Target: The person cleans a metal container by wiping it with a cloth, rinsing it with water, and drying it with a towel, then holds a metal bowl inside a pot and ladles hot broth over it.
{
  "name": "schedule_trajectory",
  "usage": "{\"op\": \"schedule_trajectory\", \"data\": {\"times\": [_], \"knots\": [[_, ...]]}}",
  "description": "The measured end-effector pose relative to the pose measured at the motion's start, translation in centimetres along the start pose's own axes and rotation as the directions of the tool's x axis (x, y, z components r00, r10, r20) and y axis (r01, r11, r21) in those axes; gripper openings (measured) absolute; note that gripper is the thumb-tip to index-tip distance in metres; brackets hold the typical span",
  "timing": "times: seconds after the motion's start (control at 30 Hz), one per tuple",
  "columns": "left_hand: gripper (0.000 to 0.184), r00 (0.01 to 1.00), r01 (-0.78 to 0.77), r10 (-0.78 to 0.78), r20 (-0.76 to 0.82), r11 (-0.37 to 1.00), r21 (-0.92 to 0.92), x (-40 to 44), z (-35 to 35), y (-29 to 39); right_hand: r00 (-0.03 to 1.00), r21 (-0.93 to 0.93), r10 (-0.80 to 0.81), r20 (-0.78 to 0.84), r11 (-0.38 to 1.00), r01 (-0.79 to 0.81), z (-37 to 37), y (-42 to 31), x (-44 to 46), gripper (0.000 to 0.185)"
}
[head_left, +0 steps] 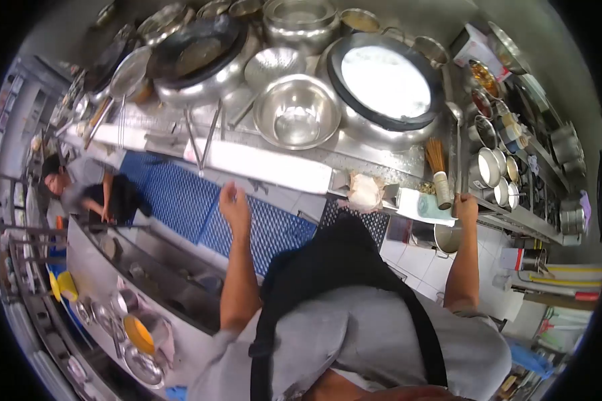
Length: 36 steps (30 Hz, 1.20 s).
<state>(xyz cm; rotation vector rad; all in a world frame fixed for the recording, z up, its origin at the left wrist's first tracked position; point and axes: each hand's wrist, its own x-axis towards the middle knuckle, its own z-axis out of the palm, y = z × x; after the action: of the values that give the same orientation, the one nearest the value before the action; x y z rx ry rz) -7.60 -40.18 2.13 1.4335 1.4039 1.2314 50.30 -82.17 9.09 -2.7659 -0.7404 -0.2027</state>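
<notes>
My right hand (pixel 466 208) is wrapped round the lower end of a long metal ladle (pixel 455 115), whose bowl points away from me beside the right wok. My left hand (pixel 235 206) hovers in front of the counter, fingers loosely curled, with nothing visible in it. A bamboo wok brush (pixel 438 167) stands just left of the ladle handle. The right wok (pixel 386 87) holds a bright white, foamy-looking content. Left of it sits a steel bowl (pixel 297 111), with a perforated strainer (pixel 274 65) behind.
Another dark wok (pixel 197 53) sits at the back left. Pots and containers line the right-hand shelf (pixel 542 144). A crumpled pale cloth (pixel 366 192) lies at the counter edge. At the far left, another person (pixel 90 187) stands near a steel counter (pixel 100 281).
</notes>
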Motion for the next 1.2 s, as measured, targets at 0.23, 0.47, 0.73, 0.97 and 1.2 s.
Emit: {"op": "schedule_trajectory", "data": {"times": [0.23,0.47,0.73,0.97,1.2], "knots": [[0.052,0.989,-0.111,0.13,-0.067,0.965,0.239,2.2,11.6,10.3,0.968,0.0,-0.019,0.251,1.0,0.02,3.2,3.6,2.0,0.032],[0.033,0.598,-0.789,0.279,0.751,0.369,0.491,2.5,19.4,12.2,0.951,0.099,0.111,0.289,0.985,-0.145,3.8,3.0,6.0,0.04],[0.012,0.761,-0.549,0.298,0.576,0.769,0.328,3.4,17.3,17.0,0.894,0.724,0.056,0.445,0.565,-0.396,-3.8,-5.4,5.2,0.024],[0.044,0.966,0.087,-0.067,0.249,0.994,-0.07,7.4,15.4,16.1,0.911,0.763,-0.039,0.41,0.563,-0.319,-5.3,-12.3,4.8,0.019],[0.047,0.957,0.237,-0.073,0.279,0.753,-0.614,9.6,16.5,21.4,0.914,0.738,0.02,0.404,0.584,-0.339,-8.6,-15.1,2.1,0.02]]}}
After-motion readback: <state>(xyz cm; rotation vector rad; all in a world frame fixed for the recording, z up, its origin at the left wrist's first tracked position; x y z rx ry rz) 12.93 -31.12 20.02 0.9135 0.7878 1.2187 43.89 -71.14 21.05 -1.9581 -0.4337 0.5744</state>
